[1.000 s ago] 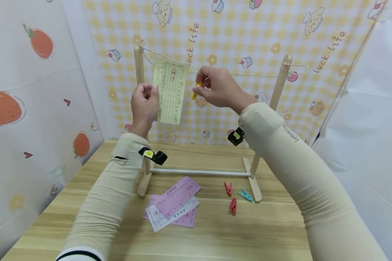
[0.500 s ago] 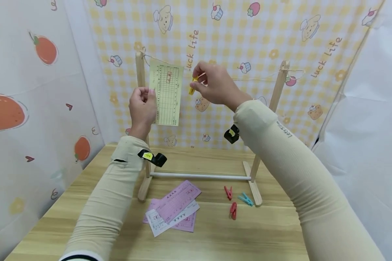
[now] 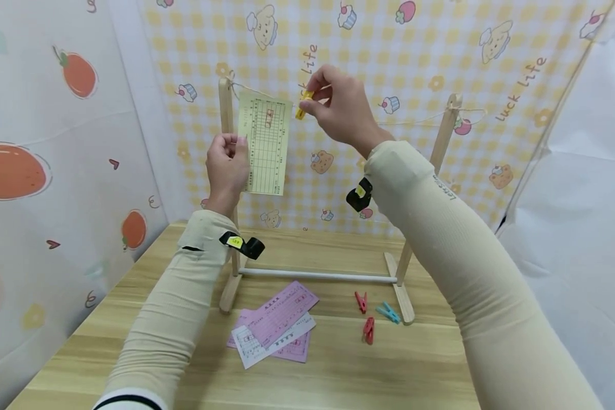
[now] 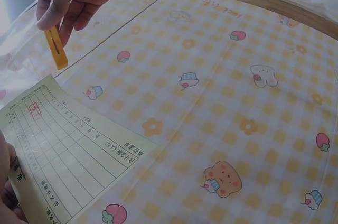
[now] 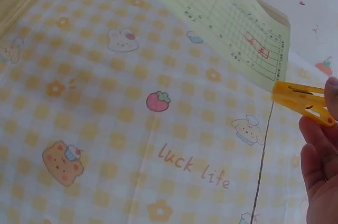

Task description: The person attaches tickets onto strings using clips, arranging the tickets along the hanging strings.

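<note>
My left hand (image 3: pixel 228 168) pinches the left edge of a pale green printed form (image 3: pixel 266 151), which stands upright in front of the string near the left post. To its right my right hand (image 3: pixel 343 108) pinches a yellow clothespin (image 3: pixel 303 108) between thumb and fingers. In the head view the clothespin is level with the form's top right corner and a small gap apart from it. The left wrist view shows the clothespin (image 4: pixel 56 49) tip down, close to the string (image 4: pixel 127 20). From the right wrist, its tip overlaps the string (image 5: pixel 262 166) beside the form's corner.
A wooden stand with a left post (image 3: pixel 226 108), a right post (image 3: pixel 445 134) and a white crossbar (image 3: pixel 318 275) carries the string. Pink slips (image 3: pixel 284 310) and a white slip (image 3: pixel 256 350) overlap on the table. Red clothespins (image 3: pixel 369 330) and a blue clothespin (image 3: pixel 388 312) lie at right.
My right hand has risen with the yellow clothespin, from beside the form's upper part to the height of its top corner. The left hand still holds the form in nearly the same spot.
</note>
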Tool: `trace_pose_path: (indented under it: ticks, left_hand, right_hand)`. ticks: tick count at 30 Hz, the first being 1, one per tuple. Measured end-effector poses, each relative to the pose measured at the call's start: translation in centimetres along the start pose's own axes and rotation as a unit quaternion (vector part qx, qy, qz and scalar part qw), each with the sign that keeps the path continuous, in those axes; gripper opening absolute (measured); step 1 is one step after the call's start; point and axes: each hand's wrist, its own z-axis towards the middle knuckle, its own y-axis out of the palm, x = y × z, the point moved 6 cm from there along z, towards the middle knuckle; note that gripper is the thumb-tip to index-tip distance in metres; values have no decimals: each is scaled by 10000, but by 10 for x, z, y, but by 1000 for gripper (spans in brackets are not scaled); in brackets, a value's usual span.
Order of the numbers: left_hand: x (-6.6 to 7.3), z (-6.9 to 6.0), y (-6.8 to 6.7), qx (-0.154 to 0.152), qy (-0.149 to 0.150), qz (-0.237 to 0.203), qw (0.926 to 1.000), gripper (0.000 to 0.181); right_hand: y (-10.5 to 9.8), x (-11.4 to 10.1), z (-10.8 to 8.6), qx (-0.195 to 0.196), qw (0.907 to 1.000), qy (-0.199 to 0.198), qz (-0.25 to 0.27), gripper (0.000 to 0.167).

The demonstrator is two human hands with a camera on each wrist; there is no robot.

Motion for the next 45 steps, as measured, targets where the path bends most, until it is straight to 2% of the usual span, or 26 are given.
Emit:
trace_pose_path:
  ticks: [3,7,13,19,27,38,45]
  left_hand:
    - [-1,0,-1,7,-12,16,10000,16]
    - [-2,0,-1,7,-10,-9,10000,16]
    - [-4,-1,1,-20,-70,-112,9999,17]
    - [-7,-4,1,-79,-129,-95,9998,19]
    - [-6,-4,3,-85,-168,-66,9998,18]
    - [-3,-1,1,-91,46,-18,9999,20]
    - [-1,0,0,-49,5,-33,10000,19]
  right_hand:
    - [-1,-1,5,281,9994,44,193,17]
    - [0,-1,13,513,9984,110,208,22]
    - [2,-2,22,789,9956,249,430,36]
    - [7,-3,29,944,9935,308,556,42]
    - [16,-6,37,861,9931,451,657,44]
    - [22,-12,49,648,9963,526,190,41]
    - [26,-8,55,568,9952,734,315,40]
